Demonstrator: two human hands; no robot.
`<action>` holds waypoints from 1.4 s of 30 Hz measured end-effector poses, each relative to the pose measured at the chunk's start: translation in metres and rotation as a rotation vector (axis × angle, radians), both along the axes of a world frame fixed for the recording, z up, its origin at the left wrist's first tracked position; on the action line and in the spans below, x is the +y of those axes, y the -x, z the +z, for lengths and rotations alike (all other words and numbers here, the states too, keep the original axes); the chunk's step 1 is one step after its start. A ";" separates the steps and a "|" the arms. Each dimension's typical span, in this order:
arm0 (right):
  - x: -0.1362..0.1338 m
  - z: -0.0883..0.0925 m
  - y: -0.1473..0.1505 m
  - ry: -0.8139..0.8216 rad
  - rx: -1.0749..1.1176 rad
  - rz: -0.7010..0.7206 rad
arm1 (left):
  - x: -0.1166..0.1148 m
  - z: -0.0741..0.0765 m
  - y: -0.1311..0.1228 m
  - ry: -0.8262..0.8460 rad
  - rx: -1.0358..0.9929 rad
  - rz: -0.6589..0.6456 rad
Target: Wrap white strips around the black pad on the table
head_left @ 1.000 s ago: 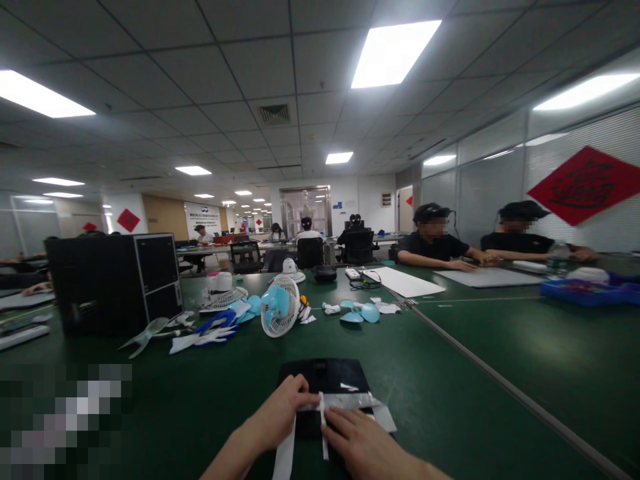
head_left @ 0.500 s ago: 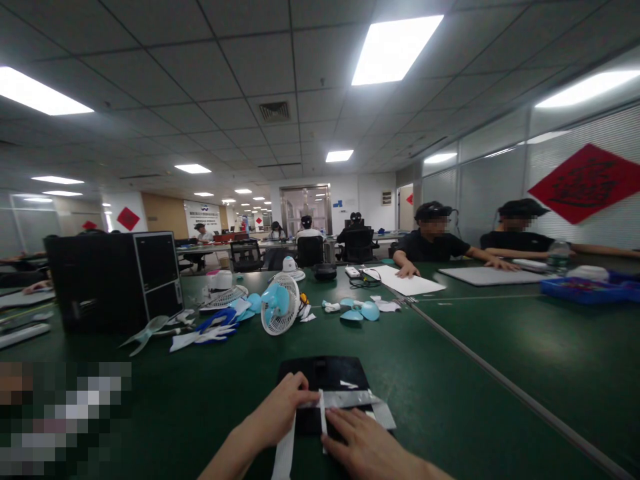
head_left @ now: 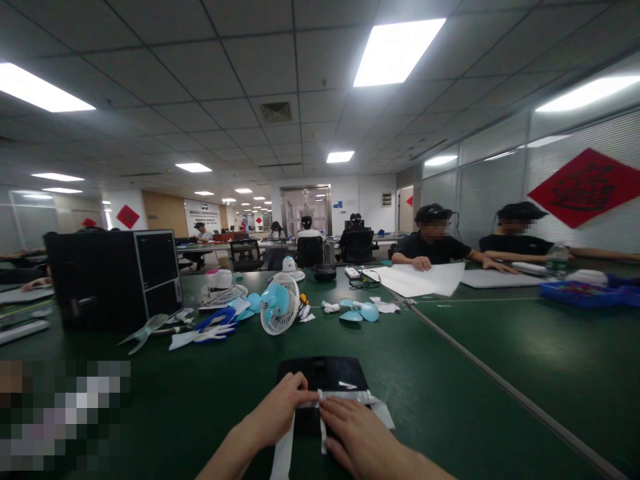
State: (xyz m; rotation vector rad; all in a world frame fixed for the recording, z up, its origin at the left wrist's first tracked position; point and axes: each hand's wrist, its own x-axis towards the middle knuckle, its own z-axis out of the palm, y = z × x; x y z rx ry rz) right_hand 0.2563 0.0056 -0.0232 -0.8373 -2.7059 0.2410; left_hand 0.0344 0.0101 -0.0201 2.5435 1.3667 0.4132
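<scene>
On the green table directly before me lies a flat black panel. White strips cross it: a wide pale band runs sideways, and a narrow strip runs toward me. My left hand is closed at the panel's left side, its fingertips at the spot where the strips meet. A long white strip hangs from under its fingers toward the table's near edge. My right hand rests with fingers stretched flat over the band and the narrow strip, covering much of both. Small white scraps lie on the panel.
Beyond the panel are a small white and blue fan, blue fan blades and gloves. A black computer case stands left. Across the table a person handles a white sheet; a blue tray sits right.
My right hand has slid slightly up and left onto the crossing of the strips. My left hand stays put. Across the table, the person has lifted the white sheet's edge.
</scene>
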 end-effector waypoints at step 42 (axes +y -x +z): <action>0.036 0.015 -0.042 0.046 0.000 -0.250 | -0.001 0.006 0.030 0.123 -0.121 0.079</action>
